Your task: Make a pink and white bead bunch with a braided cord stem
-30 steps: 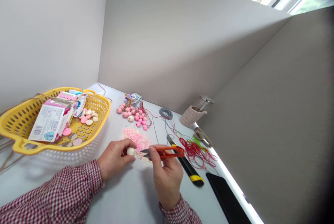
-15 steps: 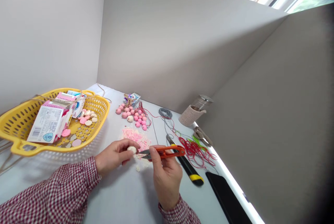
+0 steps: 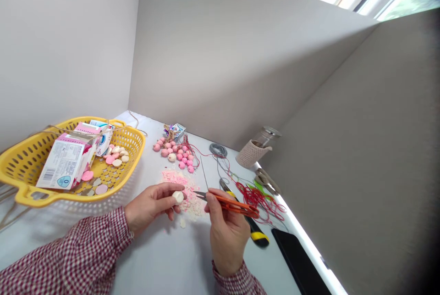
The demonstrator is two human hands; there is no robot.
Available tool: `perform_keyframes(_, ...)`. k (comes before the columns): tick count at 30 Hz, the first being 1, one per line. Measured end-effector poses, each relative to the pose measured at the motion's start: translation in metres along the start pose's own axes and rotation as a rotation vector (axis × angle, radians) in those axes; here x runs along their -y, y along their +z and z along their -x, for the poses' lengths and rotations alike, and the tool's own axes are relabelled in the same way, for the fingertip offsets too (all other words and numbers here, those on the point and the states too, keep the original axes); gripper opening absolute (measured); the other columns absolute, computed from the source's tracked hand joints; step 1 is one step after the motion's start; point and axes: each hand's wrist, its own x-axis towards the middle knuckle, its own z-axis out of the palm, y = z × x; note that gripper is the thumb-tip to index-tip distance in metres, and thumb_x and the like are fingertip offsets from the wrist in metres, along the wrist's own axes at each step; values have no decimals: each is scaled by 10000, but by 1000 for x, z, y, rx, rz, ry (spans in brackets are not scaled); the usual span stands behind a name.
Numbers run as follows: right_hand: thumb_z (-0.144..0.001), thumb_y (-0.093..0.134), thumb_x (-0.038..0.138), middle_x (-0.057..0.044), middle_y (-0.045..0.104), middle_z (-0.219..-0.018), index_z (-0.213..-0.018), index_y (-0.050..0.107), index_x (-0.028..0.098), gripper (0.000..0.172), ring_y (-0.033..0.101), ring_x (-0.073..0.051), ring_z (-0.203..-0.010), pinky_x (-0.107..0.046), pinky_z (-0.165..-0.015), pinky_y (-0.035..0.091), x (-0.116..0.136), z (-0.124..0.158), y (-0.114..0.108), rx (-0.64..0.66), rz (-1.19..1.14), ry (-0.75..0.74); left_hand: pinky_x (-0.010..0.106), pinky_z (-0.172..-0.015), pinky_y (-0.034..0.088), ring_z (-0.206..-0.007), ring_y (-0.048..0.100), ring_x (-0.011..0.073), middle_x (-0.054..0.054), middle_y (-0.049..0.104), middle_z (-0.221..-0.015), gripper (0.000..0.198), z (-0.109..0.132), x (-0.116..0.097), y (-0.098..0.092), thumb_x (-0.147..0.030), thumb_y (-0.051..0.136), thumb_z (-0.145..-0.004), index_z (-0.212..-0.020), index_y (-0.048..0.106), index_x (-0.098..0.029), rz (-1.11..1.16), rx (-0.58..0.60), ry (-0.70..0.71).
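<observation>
Between the thumb and fingers of my left hand (image 3: 156, 202) is a small whitish piece (image 3: 178, 197) with cut facets, perhaps soap or wax. My right hand (image 3: 227, 226) grips orange-handled thread snips (image 3: 237, 207), whose dark pointed blades aim left at the piece with a small gap between. Beneath and beyond both hands lies a heap of pink and white shavings (image 3: 178, 181). One pale flake (image 3: 183, 223) rests on the table just below the held piece.
A yellow basket (image 3: 135, 166) with boxes and pink and cream discs stands left. Pink beads (image 3: 180, 156) lie at the back. To the right are a utility knife (image 3: 256, 233), red cord (image 3: 254, 201), a wire coil (image 3: 217, 149), a glass jar (image 3: 256, 148) and a black flat object (image 3: 299, 258).
My right hand has drawn the snips to the right, away from the whitish piece. My left hand has turned the piece, so more of its face shows.
</observation>
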Motion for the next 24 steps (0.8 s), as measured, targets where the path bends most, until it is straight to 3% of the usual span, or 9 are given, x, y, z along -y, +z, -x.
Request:
perform_keyframes(3, -801, 581, 197, -48, 643, -797, -865, 644, 189, 90, 608, -154, -639, -291, -566, 529, 3, -1, -4, 166, -48, -71, 260, -604, 398, -670, 522, 120, 27, 589, -773, 394, -1, 1, -2, -336, 750, -614, -921, 607, -136, 20, 9, 43)
perform_keyframes(8, -779, 594, 141, -79, 657, -899, -930, 644, 209, 174, 617, -212, -867, -368, -743, 531, 7, -2, -9, 437, -21, -311, 247, -624, 410, -674, 534, 106, 22, 601, -762, 387, -1, 0, -4, -296, 764, -608, -919, 604, -130, 134, 9, 41)
perform_keyframes(11, -762, 627, 191, -88, 628, -977, -964, 655, 229, 207, 612, -210, -887, -356, -742, 536, 3, -4, -11, 487, 61, -402, 240, -626, 412, -641, 535, 91, 13, 609, -735, 393, -1, -1, -6, -285, 779, -591, -910, 614, -125, 183, 7, 19)
perform_keyframes(14, -762, 628, 210, -69, 611, -890, -1006, 667, 246, 250, 615, -184, -786, -304, -660, 540, -4, -5, -12, 501, 180, -430, 241, -615, 417, -609, 546, 91, 4, 609, -687, 419, -1, -1, -7, -284, 778, -598, -946, 605, -126, 211, 14, -3)
perform_keyframes(18, -794, 591, 170, -34, 636, -760, -1117, 613, 242, 332, 608, -148, -614, -266, -590, 529, -9, -3, -14, 497, 150, -364, 258, -639, 435, -607, 569, 100, 9, 620, -696, 411, -2, 1, -7, -285, 772, -612, -950, 592, -135, 222, 16, 2)
perform_keyframes(21, -826, 549, 173, -57, 648, -882, -1118, 596, 251, 306, 634, -164, -690, -284, -638, 540, -5, 0, -13, 483, 23, -192, 267, -688, 439, -637, 572, 97, 19, 625, -734, 367, -2, 0, -6, -272, 773, -613, -907, 607, -128, 217, 16, 23)
perform_keyframes(24, -820, 572, 261, -91, 596, -1049, -1185, 535, 265, 366, 633, -168, -713, -313, -649, 547, -1, 1, -12, 590, -164, 10, 265, -708, 429, -726, 582, 119, 36, 628, -835, 356, -2, -2, -5, -244, 778, -602, -905, 624, -138, 233, 13, 41)
